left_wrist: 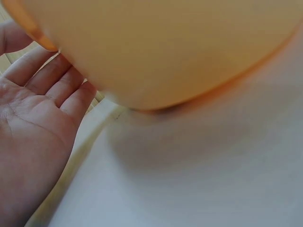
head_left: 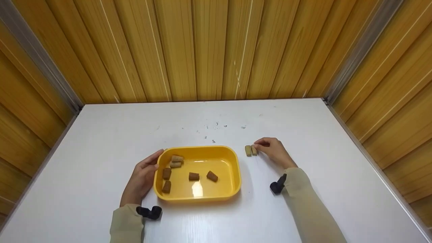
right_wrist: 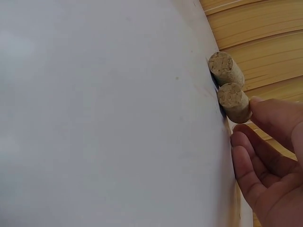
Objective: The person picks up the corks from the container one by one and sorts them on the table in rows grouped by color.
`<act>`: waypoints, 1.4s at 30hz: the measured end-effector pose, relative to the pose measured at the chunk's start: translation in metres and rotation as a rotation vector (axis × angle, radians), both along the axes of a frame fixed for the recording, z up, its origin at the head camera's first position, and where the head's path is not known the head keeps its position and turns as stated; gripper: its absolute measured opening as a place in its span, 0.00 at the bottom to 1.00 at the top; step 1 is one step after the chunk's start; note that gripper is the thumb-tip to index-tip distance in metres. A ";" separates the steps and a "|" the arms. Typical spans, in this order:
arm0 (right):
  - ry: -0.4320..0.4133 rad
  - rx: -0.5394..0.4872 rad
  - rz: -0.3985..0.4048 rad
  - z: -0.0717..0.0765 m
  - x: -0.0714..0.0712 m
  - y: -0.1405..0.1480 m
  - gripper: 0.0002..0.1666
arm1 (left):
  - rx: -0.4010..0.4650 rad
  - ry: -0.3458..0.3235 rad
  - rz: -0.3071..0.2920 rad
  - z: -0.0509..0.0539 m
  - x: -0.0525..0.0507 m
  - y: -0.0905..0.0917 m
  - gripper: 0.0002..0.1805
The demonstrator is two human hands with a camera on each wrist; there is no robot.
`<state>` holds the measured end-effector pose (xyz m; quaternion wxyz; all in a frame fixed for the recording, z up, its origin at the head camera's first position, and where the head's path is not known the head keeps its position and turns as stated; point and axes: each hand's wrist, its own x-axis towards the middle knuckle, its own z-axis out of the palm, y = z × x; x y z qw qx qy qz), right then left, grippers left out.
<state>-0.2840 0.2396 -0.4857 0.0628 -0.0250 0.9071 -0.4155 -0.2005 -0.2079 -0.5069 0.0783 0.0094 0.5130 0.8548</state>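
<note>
My left hand (head_left: 140, 179) holds the left side of a yellow plastic tray (head_left: 197, 199), thumb near its rim. The left wrist view shows its fingers (left_wrist: 64, 85) running behind the tray's wall, their tips hidden. Beyond the tray's right side, two light tan cork stoppers stand side by side: a left cork (head_left: 248, 151) and a right cork (head_left: 254, 150). My right hand (head_left: 275, 152) pinches the right cork. In the right wrist view one fingertip (right_wrist: 255, 101) meets the nearer cork (right_wrist: 234, 101), while the lower fingers curl below it.
Inside the tray lie two tan corks (head_left: 176, 164) at the upper left and several brown corks (head_left: 193, 176). The white table (head_left: 118, 125) carries small dark marks (head_left: 217, 124) behind the tray. Wood-patterned panels (head_left: 206, 50) rise at the back and both sides.
</note>
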 end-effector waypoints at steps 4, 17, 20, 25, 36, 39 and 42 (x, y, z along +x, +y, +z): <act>-0.010 0.004 -0.006 0.001 -0.001 0.001 0.16 | 0.013 -0.005 0.005 0.000 0.000 0.000 0.29; 0.009 -0.014 0.017 0.016 -0.004 0.004 0.17 | -0.014 0.013 -0.030 0.000 0.000 0.000 0.29; 0.026 0.003 0.029 0.022 -0.004 0.002 0.17 | -0.017 0.019 -0.039 0.000 0.000 -0.001 0.29; 0.051 -0.001 0.052 0.031 -0.001 -0.005 0.19 | -0.020 0.020 -0.043 0.000 0.001 -0.002 0.29; 0.127 -0.003 0.151 0.052 0.003 -0.024 0.18 | -0.057 0.026 -0.023 -0.001 0.001 -0.001 0.29; 0.126 -0.006 0.174 0.057 0.003 -0.030 0.17 | -0.055 0.021 -0.018 -0.001 0.000 -0.001 0.29; 0.137 -0.015 0.198 0.063 0.003 -0.037 0.16 | -0.054 0.016 -0.021 0.000 0.000 -0.001 0.29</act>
